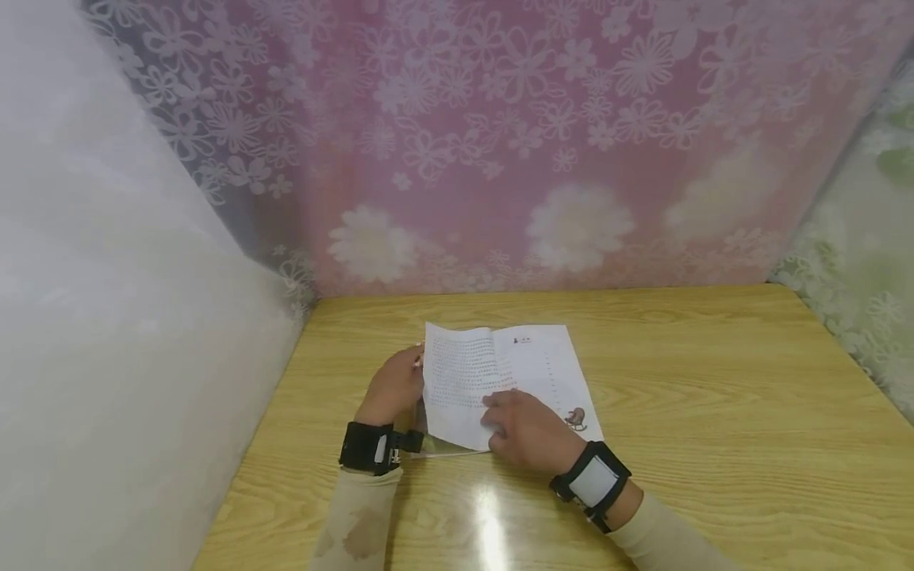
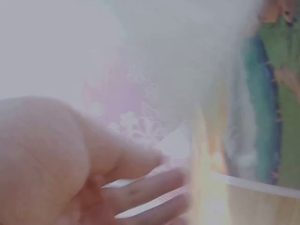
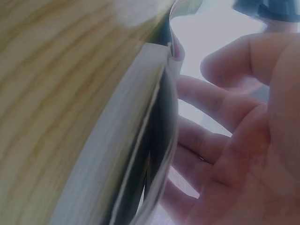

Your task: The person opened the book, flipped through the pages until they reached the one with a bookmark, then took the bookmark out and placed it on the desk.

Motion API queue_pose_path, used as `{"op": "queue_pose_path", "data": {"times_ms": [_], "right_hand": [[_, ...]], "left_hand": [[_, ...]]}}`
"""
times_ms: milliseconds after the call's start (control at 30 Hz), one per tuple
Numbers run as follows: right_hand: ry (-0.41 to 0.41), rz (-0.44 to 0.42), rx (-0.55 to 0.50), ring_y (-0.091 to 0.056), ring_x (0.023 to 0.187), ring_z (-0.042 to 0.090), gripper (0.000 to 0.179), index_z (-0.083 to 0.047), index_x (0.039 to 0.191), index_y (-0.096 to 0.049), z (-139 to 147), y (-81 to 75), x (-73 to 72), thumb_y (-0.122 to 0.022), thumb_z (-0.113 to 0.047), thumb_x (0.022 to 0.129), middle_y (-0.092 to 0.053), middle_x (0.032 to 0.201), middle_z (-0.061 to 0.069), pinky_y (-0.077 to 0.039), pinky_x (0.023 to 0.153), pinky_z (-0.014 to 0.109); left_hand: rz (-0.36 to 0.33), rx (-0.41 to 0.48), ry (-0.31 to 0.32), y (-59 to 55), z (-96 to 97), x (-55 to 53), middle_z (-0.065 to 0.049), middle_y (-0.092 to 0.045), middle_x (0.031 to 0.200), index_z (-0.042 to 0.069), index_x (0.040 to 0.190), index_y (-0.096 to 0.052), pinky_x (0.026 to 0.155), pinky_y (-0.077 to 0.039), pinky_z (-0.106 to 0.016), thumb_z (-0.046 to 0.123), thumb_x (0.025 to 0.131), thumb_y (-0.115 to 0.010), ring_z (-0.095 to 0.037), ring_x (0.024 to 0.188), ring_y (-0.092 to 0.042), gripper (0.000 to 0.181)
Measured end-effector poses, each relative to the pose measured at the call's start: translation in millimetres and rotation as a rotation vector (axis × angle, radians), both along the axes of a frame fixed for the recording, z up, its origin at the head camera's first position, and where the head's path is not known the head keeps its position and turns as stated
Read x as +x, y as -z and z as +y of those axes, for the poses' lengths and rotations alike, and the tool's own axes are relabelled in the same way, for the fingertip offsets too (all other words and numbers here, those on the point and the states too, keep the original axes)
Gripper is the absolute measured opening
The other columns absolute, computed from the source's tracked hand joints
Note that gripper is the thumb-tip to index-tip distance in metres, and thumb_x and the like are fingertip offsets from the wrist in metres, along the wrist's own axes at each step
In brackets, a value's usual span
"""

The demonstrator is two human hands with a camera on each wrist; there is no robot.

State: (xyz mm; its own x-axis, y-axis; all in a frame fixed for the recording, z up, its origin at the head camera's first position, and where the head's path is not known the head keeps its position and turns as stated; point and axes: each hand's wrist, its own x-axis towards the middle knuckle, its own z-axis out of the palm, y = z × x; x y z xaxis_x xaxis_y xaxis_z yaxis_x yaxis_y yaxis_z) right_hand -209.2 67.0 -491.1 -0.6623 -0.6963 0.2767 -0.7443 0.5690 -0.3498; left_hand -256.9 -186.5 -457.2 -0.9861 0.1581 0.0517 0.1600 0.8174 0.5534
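Note:
An open book (image 1: 460, 424) lies on the table, its left side raised and bowed. The left page has rows of printed text; the right page carries a short column of text and a small brown picture near its lower corner. My left hand (image 1: 396, 386) holds the book's left edge, fingertips partly hidden behind the raised page. In the left wrist view a coloured picture (image 2: 269, 108) on the book shows beside this hand. My right hand (image 1: 531, 432) lies over the lower middle of the pages, fingers extended onto the paper near the fold. The right wrist view shows the page edges (image 3: 110, 126) close to these fingers.
The book rests on a wood-grain table (image 1: 714, 396). Behind it hangs a pink flowered cloth (image 1: 500, 159), with a pale wall covering (image 1: 128, 317) on the left and a green-and-white patterned one (image 1: 857, 262) on the right. Both wrists wear black straps with devices.

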Motion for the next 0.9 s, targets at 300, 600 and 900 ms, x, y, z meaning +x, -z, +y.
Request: {"op": "queue_pose_path", "data": {"times_ms": [300,600,900], "right_hand": [[-0.027,0.078,0.051,-0.063,0.122,0.029,0.013,-0.009,0.098,-0.077,-1,4.5,-0.2,-0.07,-0.013,0.088,-0.075,0.117,0.009,-0.048,0.108,0.046],[0.039,0.066,0.1,-0.06,0.126,0.032,0.016,-0.011,0.102,-0.076,-5,6.0,5.0,-0.071,-0.021,0.09,-0.068,0.129,0.015,-0.042,0.111,0.061],[0.039,0.056,0.144,-0.058,0.13,0.032,0.022,-0.01,0.107,-0.077,-6,4.6,5.9,-0.07,-0.025,0.092,-0.066,0.132,0.013,-0.043,0.11,0.061]], "left_hand": [[0.114,-0.048,0.045,-14.3,35.2,15.9,-0.018,-0.061,0.139,0.003,0.14,-0.06,0.107,-0.049,-0.051,0.013,0.1,-0.064,-0.038,0.13,-0.057,0.042],[0.132,-0.233,0.257,10.4,60.0,17.5,-0.015,-0.067,0.134,0.006,0.134,-0.067,0.107,-0.049,-0.048,0.001,0.096,-0.065,-0.036,0.125,-0.062,0.038],[0.006,-0.245,0.303,19.6,63.6,12.7,-0.018,-0.06,0.144,0.007,0.142,-0.063,0.116,-0.041,-0.049,0.009,0.098,-0.067,-0.036,0.137,-0.054,0.045]]}}
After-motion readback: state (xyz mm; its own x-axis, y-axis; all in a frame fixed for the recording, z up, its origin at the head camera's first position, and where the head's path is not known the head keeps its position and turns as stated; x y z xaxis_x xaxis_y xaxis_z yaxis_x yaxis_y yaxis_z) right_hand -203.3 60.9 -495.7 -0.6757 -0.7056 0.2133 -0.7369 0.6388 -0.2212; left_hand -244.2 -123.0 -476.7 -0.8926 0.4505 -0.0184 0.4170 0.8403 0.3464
